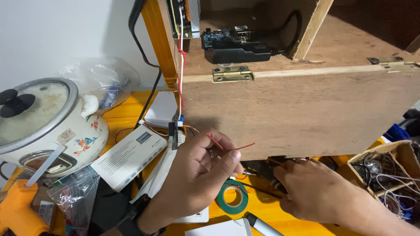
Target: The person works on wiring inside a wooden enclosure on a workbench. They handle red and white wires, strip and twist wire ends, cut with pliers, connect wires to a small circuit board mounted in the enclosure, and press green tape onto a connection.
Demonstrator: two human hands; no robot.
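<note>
My left hand (199, 177) is closed around thin red wires (232, 146), pinching them between thumb and fingers in front of a hinged wooden flap (306, 109). A small circuit board (176, 131) hangs on red and white wires (181, 65) just left of that hand. My right hand (317, 190) reaches under the flap's lower edge, fingers curled on something dark that I cannot make out. A roll of green tape (232, 197) lies on the yellow table between the hands.
A white rice cooker (43, 122) with a glass lid stands at the left. An orange glue gun (19, 209) is at the bottom left, a white box (129, 157) beside it. A cardboard box of wires (387, 170) sits at right. Electronics (236, 43) rest inside the wooden cabinet.
</note>
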